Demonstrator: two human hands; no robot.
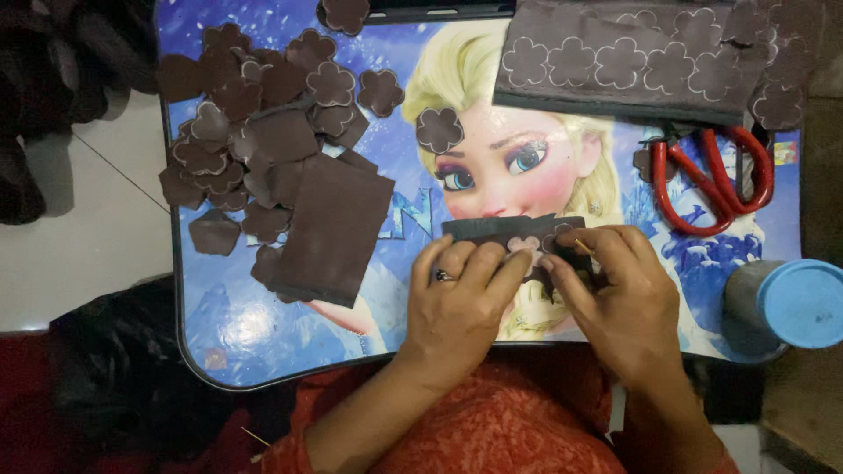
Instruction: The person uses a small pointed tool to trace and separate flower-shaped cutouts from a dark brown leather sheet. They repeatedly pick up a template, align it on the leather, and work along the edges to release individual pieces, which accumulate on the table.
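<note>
Head view: fingers [492,263] of the left hand [457,307] press flat on a dark brown fabric strip [514,228] at the desk's [228,333] near middle. The right hand [628,298] pinches a thin pencil-like stick [583,247] against the strip. Red scissors [711,180] lie right, cut flower pieces [255,114] left, a blue-lidded container [786,303] far right.
</note>
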